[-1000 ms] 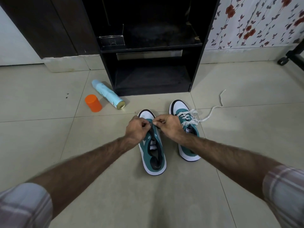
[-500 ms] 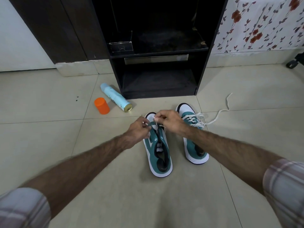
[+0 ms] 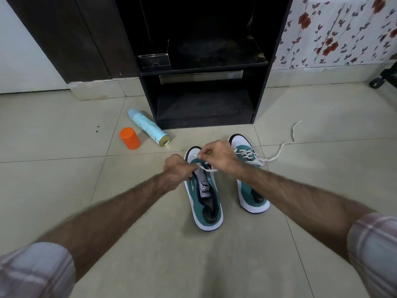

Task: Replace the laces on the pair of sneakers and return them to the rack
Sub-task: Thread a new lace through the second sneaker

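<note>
Light blue spray can (image 3: 148,127) lies on its side on beige tiled floor (image 3: 53,179), metal base turned toward camera, top toward wall. Orange cap (image 3: 129,138) stands just beside can, apart from it. Floral wallpaper (image 3: 335,29), red blooms on grey stems, covers wall upper right. Black caster wheel (image 3: 376,83) at right edge. Dark wooden panel (image 3: 71,39) upper left.

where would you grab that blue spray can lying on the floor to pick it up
Grip the spray can around the middle of its body, coming down from above with fingers across its width. It lies on its side, angled on the tile, so the long round sides are free. The orange cap stands just left of it, so approach from the right.
</note>
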